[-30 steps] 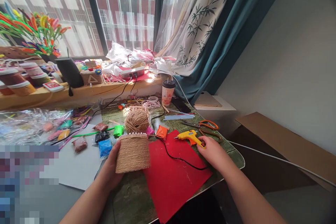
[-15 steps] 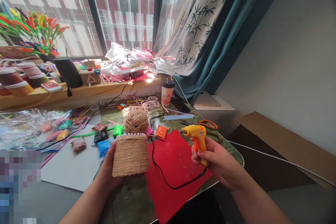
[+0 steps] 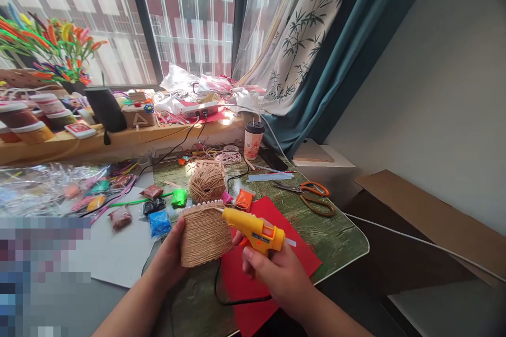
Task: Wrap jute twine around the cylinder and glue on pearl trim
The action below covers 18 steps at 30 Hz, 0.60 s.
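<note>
My left hand (image 3: 171,253) is closed around the left side of a twine-wrapped pot (image 3: 205,234), its fingers partly hidden behind it. White pearl beads (image 3: 209,203) line the pot's upper rim. In my right hand (image 3: 272,268) is a yellow hot glue gun (image 3: 253,229), with a finger by its orange trigger. The gun's nozzle points left and lies at the pot's upper right side, just under the rim; whether it touches cannot be made out. A clear glue stick pokes out of the gun's back. Red sheet material (image 3: 253,295) lies beneath both.
A ball of twine (image 3: 206,183) stands behind the pot, among small packets of coloured clay (image 3: 159,222). Orange-handled scissors (image 3: 312,195) lie at the right. Further back are a paper cup (image 3: 253,141) and a phone (image 3: 272,159). The gun's black cord (image 3: 241,303) crosses the red sheet.
My right hand has brought the glue gun leftward, from over the red sheet to the pot's rim. The pot has shifted slightly right and tilted. The scissors are now uncovered.
</note>
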Motion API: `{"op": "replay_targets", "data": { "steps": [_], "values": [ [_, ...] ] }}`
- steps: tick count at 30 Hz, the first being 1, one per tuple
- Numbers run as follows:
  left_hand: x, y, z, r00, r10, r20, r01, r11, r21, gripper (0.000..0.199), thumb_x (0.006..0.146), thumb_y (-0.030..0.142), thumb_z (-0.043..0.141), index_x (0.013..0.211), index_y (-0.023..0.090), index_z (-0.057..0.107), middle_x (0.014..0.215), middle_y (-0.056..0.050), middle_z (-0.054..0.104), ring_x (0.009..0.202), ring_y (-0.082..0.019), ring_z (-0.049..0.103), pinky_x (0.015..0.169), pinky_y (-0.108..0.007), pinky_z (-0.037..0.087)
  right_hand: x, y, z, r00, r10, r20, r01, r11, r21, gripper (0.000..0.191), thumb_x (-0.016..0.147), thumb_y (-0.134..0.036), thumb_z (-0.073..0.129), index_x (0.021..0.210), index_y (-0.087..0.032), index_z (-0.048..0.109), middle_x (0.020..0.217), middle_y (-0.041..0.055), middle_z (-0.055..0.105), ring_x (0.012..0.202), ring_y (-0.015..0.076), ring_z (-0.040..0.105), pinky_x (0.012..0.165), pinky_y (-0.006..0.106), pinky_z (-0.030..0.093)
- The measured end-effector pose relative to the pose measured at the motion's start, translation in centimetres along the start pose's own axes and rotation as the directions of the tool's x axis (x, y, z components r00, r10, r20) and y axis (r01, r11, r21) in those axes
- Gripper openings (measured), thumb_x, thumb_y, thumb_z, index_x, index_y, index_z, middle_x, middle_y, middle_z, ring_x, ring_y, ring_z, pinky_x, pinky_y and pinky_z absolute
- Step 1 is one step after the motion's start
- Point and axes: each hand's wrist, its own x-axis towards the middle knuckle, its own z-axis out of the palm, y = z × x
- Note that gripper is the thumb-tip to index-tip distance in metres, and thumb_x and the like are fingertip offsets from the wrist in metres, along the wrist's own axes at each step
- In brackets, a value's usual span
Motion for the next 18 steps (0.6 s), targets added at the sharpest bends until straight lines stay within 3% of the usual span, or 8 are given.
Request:
{"op": "replay_targets", "data": {
  "steps": [7, 18],
  "values": [
    [-0.09, -0.15, 0.13, 0.998, 0.003, 0.064, -0.003, 1.0, -0.011, 0.042, 0.094, 0.042, 0.078, 0.129, 0.016, 0.076, 0.117, -0.014, 0.084, 0.123, -0.037, 0.075, 0.118, -0.053, 0.05, -0.11, 0.08, 0.61, 0.998, -0.058, -0.026, 0.056, 0.995, -0.087, 0.041, 0.092, -0.057, 0.074, 0.105, -0.019, 0.068, 0.069, -0.0027, 0.058, 0.064, 0.0147, 0.054, 0.06, 0.027, 0.047],
    [-0.39, -0.12, 0.61, 0.999, -0.026, 0.03, 0.026, 1.0, -0.001, 0.047, 0.094, 0.043, 0.077, 0.132, 0.015, 0.073, 0.11, -0.015, 0.085, 0.123, -0.039, 0.075, 0.118, -0.054, 0.05, 0.05, 0.41, 0.7, 0.998, -0.034, -0.047, 0.027, 0.99, -0.135, 0.05, 0.088, -0.065, 0.075, 0.102, -0.017, 0.069, 0.069, -0.0014, 0.059, 0.064, 0.0151, 0.054, 0.061, 0.028, 0.049]
  ]
}}
